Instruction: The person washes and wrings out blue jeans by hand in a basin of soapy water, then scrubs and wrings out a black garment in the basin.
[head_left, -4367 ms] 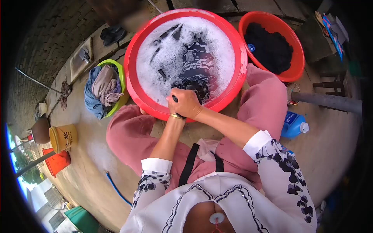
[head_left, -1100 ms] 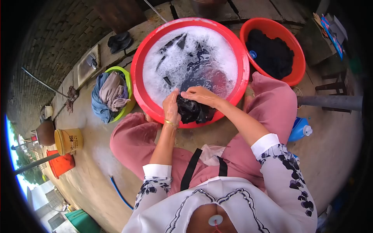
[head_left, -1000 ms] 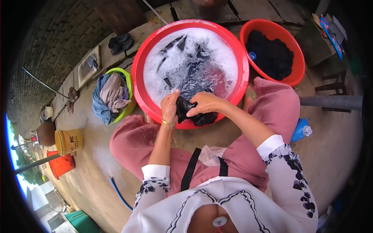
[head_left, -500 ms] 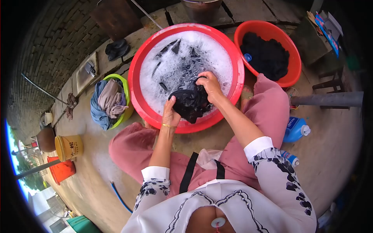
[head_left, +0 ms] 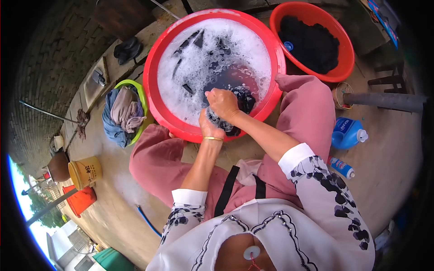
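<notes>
**Hands Closed Tight on Dark Wash Over Red Tub**

A seated person gripped a dark, wet, foam-flecked cloth (head_left: 229, 128) in 2 bare hands above the near side of a wide, round, red plastic tub (head_left: 152, 86) outdoors. The left hand (head_left: 210, 125), below a gold-coloured bracelet (head_left: 212, 138), was curled narrowly around the cloth; the right hand (head_left: 223, 105), just beyond it, was closed in a fist on the same cloth. White suds (head_left: 181, 67) covered much of the water in the tub, with dark fabric showing through in patches.

Just beside the tub on the right, a round, orange-red plastic basin (head_left: 347, 58) held a heap of black cloth (head_left: 309, 45). On the left, near the person's knee, a lime-green plastic basin (head_left: 144, 103) carried blue and mauve-grey clothes (head_left: 121, 110). On the concrete floor (head_left: 122, 180) to the right stood or lay 2 bottles: a large blue plastic bottle with a white cap (head_left: 346, 133) and a smaller blue-and-red bottle (head_left: 342, 168).
</notes>
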### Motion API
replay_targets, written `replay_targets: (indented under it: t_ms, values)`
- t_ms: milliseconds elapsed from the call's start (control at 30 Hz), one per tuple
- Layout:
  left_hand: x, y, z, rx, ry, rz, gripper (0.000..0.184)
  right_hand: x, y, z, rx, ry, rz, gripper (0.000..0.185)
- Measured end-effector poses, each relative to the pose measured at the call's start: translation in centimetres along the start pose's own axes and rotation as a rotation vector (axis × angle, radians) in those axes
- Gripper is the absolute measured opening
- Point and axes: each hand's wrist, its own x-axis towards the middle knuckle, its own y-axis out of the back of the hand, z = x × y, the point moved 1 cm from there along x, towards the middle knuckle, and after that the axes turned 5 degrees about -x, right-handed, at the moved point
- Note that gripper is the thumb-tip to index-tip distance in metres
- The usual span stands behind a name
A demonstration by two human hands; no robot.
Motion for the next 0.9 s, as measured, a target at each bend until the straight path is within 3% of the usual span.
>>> replay_targets:
  t_ms: [67,133,167,200,267,300,400,433,500,533,567,600,633,667,733,767,867,900]
  values:
    - [1.8,4.9,2.2,-0.022,0.009,-0.093,0.032,-1.3,0.6,-2.5,0.031,0.034,0.009,0.034]
    - [2.7,7.6,3.6,0.026,-0.013,-0.506,0.029,-4.0,1.7,-5.9,0.108,0.308,0.015,0.026]
    - [-1.0,2.6,2.7,0.192,-0.216,-0.313,0.029,-4.5,2.1,-6.5,0.138,0.446,0.022,0.024]
    - [-1.6,-0.2,1.7,0.188,-0.210,-0.316,0.029,-3.7,2.4,-5.6,0.131,0.443,0.023,0.024]
    - [-2.0,-3.2,0.0,0.046,-0.045,0.164,0.026,-0.6,2.6,-2.4,0.066,0.229,-0.038,0.035]
    - [-3.5,-4.1,-0.7,0.082,-0.019,0.196,0.025,0.6,0.8,0.7,-0.028,-0.035,-0.070,0.035]
    - [-4.0,-4.7,1.9,0.271,0.015,0.065,0.014,1.1,0.2,2.7,0.093,-0.112,0.017,0.036]
    - [-5.4,-6.3,3.5,0.584,-0.040,-0.093,0.013,1.8,1.1,2.3,0.092,-0.101,0.016,0.036]
    - [-7.2,-8.8,5.8,1.051,-0.129,-0.211,0.010,3.0,3.5,0.3,0.335,-0.174,-0.436,0.038]
    - [-8.7,-10.9,6.1,1.197,-0.172,-0.229,0.011,3.3,4.0,-0.5,0.332,-0.169,-0.430,0.038]
    - [-9.0,-10.9,6.3,1.194,-0.175,-0.235,0.011,3.5,4.2,-1.7,0.541,-0.171,-0.488,0.037]
    - [-9.2,-10.8,6.4,1.279,-0.092,-0.266,0.015,3.5,4.4,-2.7,0.751,-0.172,-0.547,0.036]
    - [-9.3,-10.7,6.5,1.362,-0.008,-0.295,0.019,3.7,5.6,-4.3,0.731,-0.179,-0.652,0.029]
    - [-9.5,-10.9,6.4,1.355,-0.015,-0.294,0.019,3.7,5.9,-4.6,0.725,-0.173,-0.658,0.029]
    - [-10.0,-11.6,6.1,0.970,-0.276,-0.144,0.019,3.3,6.7,-4.7,1.294,-0.215,-0.793,0.034]
    - [-10.8,-12.7,6.8,0.887,-0.327,-0.205,0.018,3.5,5.5,-3.1,1.393,-0.144,-0.851,0.048]
    - [-11.2,-12.9,8.7,0.638,-0.415,-0.356,0.023,1.7,3.0,2.6,0.712,-0.070,-1.059,0.046]
    - [-11.3,-12.9,9.2,0.562,-0.428,-0.393,0.030,0.7,1.6,4.5,0.564,-0.114,-1.001,0.041]
